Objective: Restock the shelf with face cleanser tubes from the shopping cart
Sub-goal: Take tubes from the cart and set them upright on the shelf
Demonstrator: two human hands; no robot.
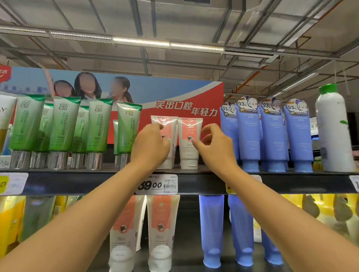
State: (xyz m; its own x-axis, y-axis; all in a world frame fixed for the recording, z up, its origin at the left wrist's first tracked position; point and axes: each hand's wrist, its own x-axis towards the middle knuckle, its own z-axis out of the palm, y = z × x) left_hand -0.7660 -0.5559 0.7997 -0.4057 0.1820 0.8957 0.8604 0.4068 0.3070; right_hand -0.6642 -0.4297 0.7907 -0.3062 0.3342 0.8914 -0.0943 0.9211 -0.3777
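Two hands reach to the upper shelf, where the left tube and right tube, both white and coral, stand cap down, side by side, between green tubes and blue tubes. Left hand holds the left tube, fingers curled round it. Right hand touches the right tube with one fingertip, fingers loosely arched, gripping nothing

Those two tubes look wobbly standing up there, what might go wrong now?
The coral tubes stand upright on their caps, close together; a nudge from the left hand or right hand might tip one into the other. The blue tubes stand just beside the right hand, so withdrawing might knock them.
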